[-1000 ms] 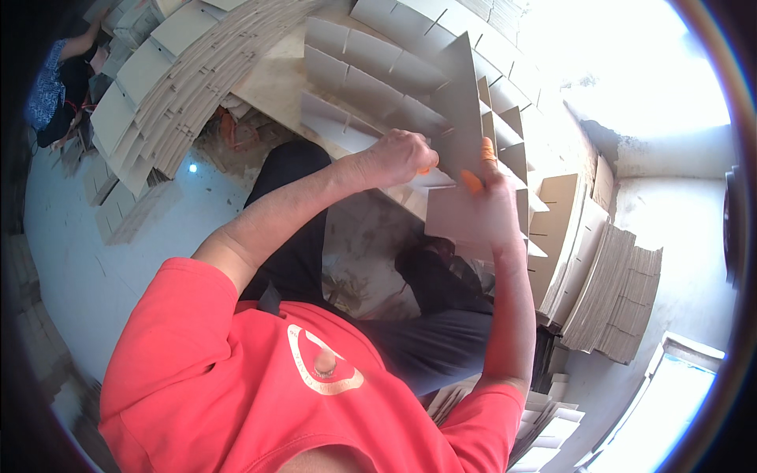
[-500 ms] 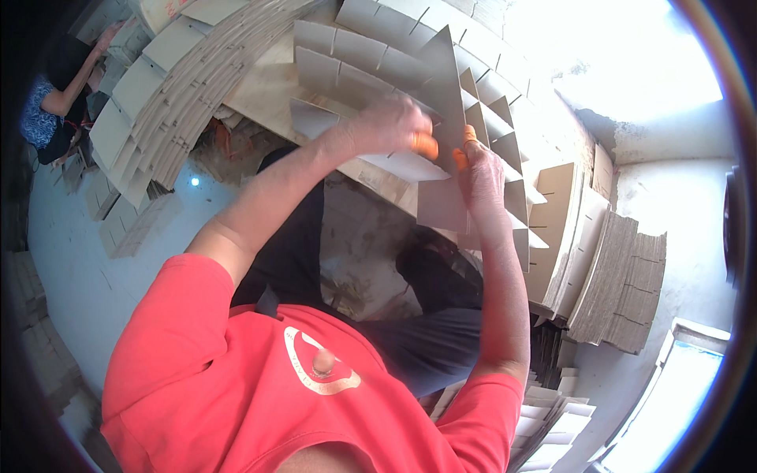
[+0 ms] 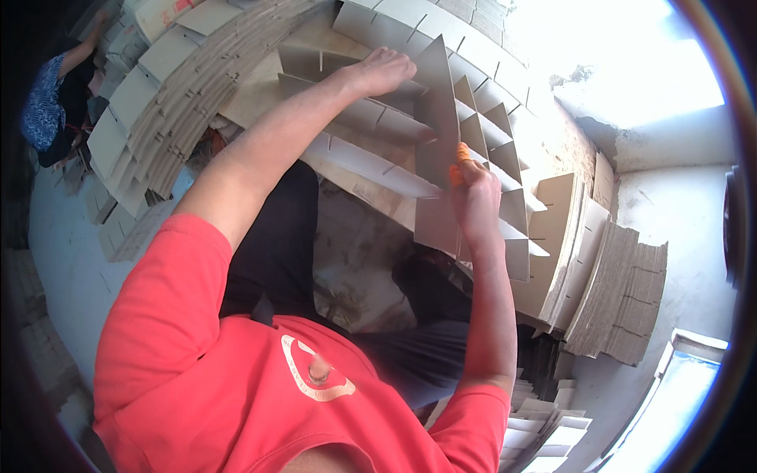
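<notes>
The left hand (image 3: pixel 384 72) has moved away from the body along the cardboard grid (image 3: pixel 394 126), from beside its middle to its far strips (image 3: pixel 404 93). Its fingers are curled in; whether they pinch a strip or only rest against it, I cannot tell. The right hand (image 3: pixel 477 197) stays at the middle of the grid, its fingers, with orange covers (image 3: pixel 463 151) on 2 of them, gripping the grid's tall sheet (image 3: pixel 436 158). The near strip (image 3: pixel 371 165) is now in plainer view, on the side of the grid closest to the body. I take this shift to mean that attention has passed from the near strips to the far ones, while the right hand keeps the grid steady.

The grid stands over the wooden table (image 3: pixel 251 106) in front of the person, its long strips reaching left and its small cells at the right. Behind the grid lies a row of slotted cardboard (image 3: pixel 426 27). Left of it is a long stack of cardboard pieces (image 3: pixel 169 94), and past that another person (image 3: pixel 43 114). Right of the grid stand pale sheets (image 3: pixel 552 229), with a brown bundle (image 3: pixel 615 292) beyond them.
</notes>
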Demonstrator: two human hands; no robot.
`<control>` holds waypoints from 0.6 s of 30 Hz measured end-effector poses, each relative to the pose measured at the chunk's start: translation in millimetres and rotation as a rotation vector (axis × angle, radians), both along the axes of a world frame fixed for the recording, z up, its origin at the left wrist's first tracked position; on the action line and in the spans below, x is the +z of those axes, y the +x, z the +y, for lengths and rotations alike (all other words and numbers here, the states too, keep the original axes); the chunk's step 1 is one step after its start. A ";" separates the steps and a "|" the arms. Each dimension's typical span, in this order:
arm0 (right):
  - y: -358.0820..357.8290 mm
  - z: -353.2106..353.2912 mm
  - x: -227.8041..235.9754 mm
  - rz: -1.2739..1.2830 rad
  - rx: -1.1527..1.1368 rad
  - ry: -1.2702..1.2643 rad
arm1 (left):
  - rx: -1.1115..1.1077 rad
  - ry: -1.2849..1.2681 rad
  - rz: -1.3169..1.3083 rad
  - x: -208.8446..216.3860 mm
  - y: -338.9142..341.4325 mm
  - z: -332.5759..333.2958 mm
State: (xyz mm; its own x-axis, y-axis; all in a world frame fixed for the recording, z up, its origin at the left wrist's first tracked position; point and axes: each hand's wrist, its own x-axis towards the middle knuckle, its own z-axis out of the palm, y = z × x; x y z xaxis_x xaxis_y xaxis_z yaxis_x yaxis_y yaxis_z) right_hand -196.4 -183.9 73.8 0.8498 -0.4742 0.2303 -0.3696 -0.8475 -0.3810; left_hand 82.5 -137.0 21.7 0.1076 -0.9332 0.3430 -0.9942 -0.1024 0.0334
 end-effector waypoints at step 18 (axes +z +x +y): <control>-25.7 -5.9 11.0 0.033 -0.165 -0.120 | -0.002 -0.019 0.011 -0.9 -10.3 6.5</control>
